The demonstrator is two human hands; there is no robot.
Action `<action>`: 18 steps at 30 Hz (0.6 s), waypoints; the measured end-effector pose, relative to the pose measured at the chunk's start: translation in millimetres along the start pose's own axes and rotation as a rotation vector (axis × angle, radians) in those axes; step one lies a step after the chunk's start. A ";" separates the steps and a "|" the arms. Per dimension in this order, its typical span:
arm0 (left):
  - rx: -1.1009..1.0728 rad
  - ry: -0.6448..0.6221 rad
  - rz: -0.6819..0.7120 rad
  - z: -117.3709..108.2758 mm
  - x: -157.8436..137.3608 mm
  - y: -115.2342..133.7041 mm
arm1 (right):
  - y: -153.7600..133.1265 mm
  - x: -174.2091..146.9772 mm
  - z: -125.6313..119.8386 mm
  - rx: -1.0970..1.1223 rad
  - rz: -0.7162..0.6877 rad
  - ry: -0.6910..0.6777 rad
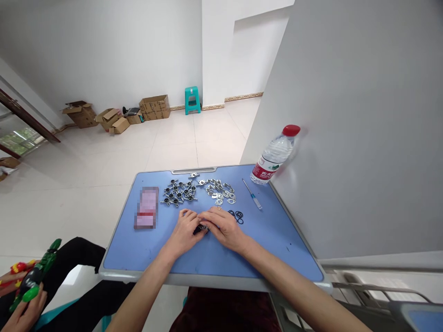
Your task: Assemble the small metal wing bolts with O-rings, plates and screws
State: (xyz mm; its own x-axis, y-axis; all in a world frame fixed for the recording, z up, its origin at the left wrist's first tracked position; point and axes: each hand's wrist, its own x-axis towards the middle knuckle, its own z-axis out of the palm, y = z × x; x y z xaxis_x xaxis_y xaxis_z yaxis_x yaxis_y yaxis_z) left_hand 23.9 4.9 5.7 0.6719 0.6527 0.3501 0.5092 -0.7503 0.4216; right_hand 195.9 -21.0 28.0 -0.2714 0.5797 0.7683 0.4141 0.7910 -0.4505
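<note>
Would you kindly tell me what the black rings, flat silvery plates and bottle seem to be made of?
Black rings: perhaps rubber, matte, from their dull, dark look; plastic possible.
Flat silvery plates: probably metal, satin, from their greyish sheen.
Bottle: likely plastic, clear, glossy, with highlights.

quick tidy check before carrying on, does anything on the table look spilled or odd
Nothing looks spilled. Only a few small dark specks near the right side of the blue rectangular tabletop look stray, too tiny to identify.

The tabletop (211, 259) is blue, the rings (239, 214) black, the bottle cap (291, 130) red.
</note>
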 end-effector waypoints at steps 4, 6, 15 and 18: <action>-0.003 -0.001 -0.005 0.1 -0.1 -0.2 | -3.2 3.8 3.1 -0.013 -0.034 -0.036; -0.014 0.005 0.005 0.5 -0.3 -0.7 | -5.1 4.9 4.8 -0.043 -0.012 -0.035; 0.002 0.048 0.025 3.8 -0.6 -2.9 | -8.9 2.9 9.4 -0.061 0.104 -0.035; -0.010 0.040 0.019 2.8 -1.2 -1.3 | -10.0 3.7 10.0 -0.057 0.128 -0.030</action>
State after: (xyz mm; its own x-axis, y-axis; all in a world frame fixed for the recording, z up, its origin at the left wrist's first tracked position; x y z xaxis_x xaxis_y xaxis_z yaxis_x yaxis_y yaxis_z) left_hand 24.0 4.8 2.4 0.6590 0.6425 0.3911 0.4910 -0.7613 0.4234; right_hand 182.0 -24.8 30.8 -0.2388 0.6810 0.6922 0.4957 0.6985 -0.5161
